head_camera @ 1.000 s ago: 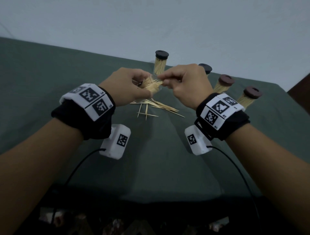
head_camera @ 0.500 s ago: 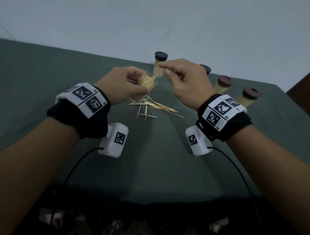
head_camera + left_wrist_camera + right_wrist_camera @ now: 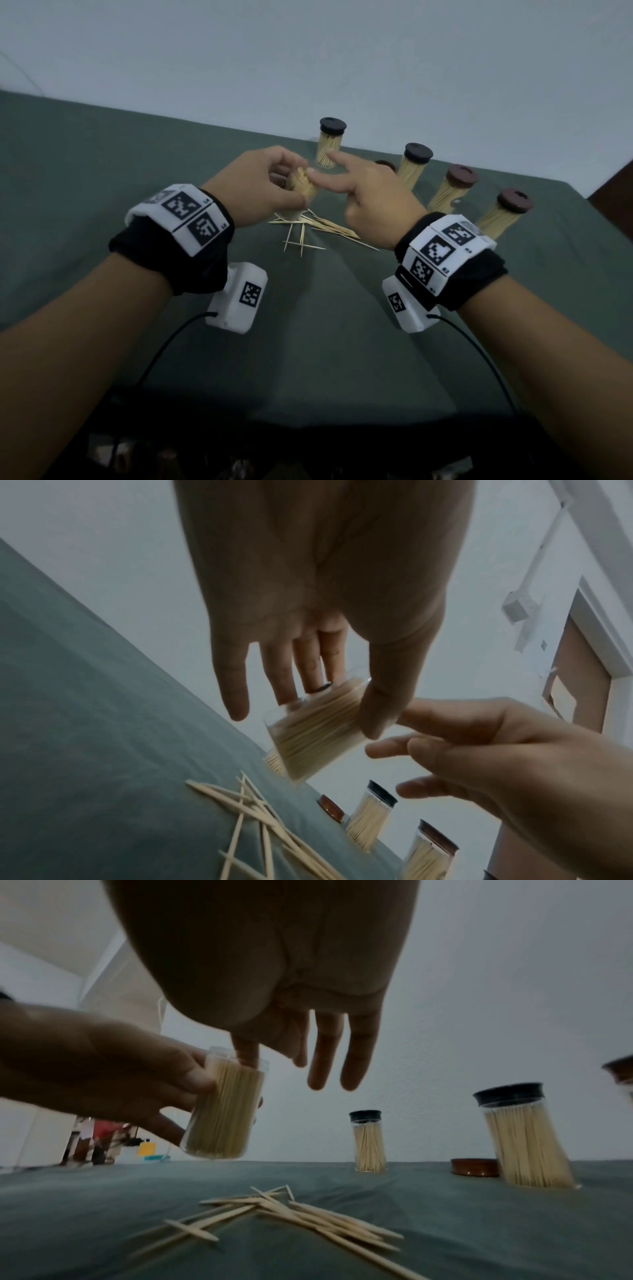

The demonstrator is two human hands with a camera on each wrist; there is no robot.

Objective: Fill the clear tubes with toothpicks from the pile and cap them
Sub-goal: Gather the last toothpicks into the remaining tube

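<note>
My left hand [image 3: 267, 192] grips a clear uncapped tube [image 3: 301, 186] packed with toothpicks, held tilted just above the pile [image 3: 318, 228]. In the left wrist view the thumb and fingers [image 3: 380, 710] clamp the tube [image 3: 315, 734]. My right hand [image 3: 342, 178] is beside it with straight, spread fingers and holds nothing. In the right wrist view a right fingertip [image 3: 245, 1053] touches the toothpick ends at the mouth of the tube [image 3: 222, 1110]. Loose toothpicks [image 3: 291, 1215] lie on the green cloth below.
Several capped, filled tubes stand behind: one at the back [image 3: 330, 144], others to the right [image 3: 414, 164], [image 3: 452, 192], [image 3: 503, 216]. A loose brown cap [image 3: 474, 1167] lies on the cloth beside the nearest capped tube [image 3: 527, 1139]. A pale wall rises behind the table.
My right hand pinched toothpicks at the tube's mouth; now its fingers are straight and empty. The toothpicks that stuck out now sit in the tube. My left hand keeps its grip.
</note>
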